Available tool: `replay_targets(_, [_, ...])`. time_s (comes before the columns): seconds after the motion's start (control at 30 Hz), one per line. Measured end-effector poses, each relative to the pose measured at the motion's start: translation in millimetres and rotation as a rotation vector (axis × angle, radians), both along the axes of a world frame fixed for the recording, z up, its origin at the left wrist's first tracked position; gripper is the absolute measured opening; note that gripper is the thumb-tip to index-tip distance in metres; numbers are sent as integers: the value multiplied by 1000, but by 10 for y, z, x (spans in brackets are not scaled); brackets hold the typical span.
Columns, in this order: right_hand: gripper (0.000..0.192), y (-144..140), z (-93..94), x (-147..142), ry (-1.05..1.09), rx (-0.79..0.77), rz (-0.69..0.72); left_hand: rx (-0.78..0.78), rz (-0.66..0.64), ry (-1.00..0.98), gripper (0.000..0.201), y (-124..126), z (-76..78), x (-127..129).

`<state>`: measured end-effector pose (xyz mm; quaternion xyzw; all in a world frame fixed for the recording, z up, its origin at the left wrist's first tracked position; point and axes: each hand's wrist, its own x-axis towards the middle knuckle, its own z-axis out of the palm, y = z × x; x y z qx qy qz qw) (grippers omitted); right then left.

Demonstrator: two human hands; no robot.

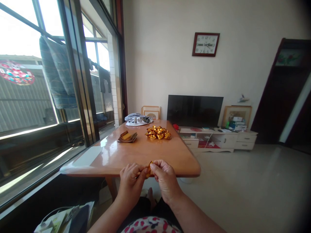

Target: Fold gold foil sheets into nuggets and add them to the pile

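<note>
Head view: a small folded piece of shiny gold foil paper is pinched between the closed fingers of the left hand and right hand, just off the near edge of the glossy orange wooden table. Being slick and held only at the fingertips, the piece could be torn by a hard pull or dropped to the lap. Farther back a heap of folded gold foil shapes and a stack of gold-and-brown paper sheets are seen well apart from the hands, and nothing stands between.

**Wooden table by the window**

Glossy orange-brown table with rounded corners. On it: a heap of folded gold foil pieces mid-table, a stack of foil sheets just left of that, and a bundle of cloth at the far edge.
</note>
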<state>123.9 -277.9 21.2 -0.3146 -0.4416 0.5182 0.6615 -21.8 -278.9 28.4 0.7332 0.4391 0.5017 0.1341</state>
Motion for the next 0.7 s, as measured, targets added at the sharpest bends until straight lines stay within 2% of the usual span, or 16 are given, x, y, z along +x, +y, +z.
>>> replay_targets(0.13, [25,34,-42,50,-40,19,-71,-318,-230,-368,27,-20,9,17])
replay_targets(0.23, [25,51,-52,106,-81,-4,-129,-502,-356,-555,27,-43,34,23])
replay_targets(0.33, [27,20,-3,134,-110,21,-98,-564,-411,-636,26,-57,54,26])
replay_targets(0.47, [29,-40,80,118,-136,38,33,-595,-442,-644,27,-68,70,43])
replay_targets(0.57, [31,-32,75,107,-157,36,8,-603,-445,-619,28,-76,87,61])
replay_targets(0.7, [32,10,22,131,-81,21,-31,-596,-451,-567,30,-65,81,51])
